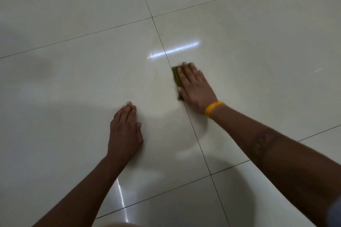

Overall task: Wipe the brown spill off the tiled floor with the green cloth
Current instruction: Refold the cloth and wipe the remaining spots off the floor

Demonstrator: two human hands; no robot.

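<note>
Flat right-hand grip [195,86] presses the green cloth [176,76] onto the grout line; faint smear lies leftward, toward the open left hand [125,131].

Pale cream-white tiled floor [73,24], glossy, crossed by thin dark grout lines in a slanted grid. Streak of bright white glare [175,49] just above frame centre, another near the bottom edge, left of centre. Faint, slightly darker sheen around the middle of the frame. Olive-green cloth [176,76] under the right hand [195,88], right of centre. Yellow-orange band [213,108] on that wrist. Dim patterned marking [262,143] on the right forearm, lower right.
</note>
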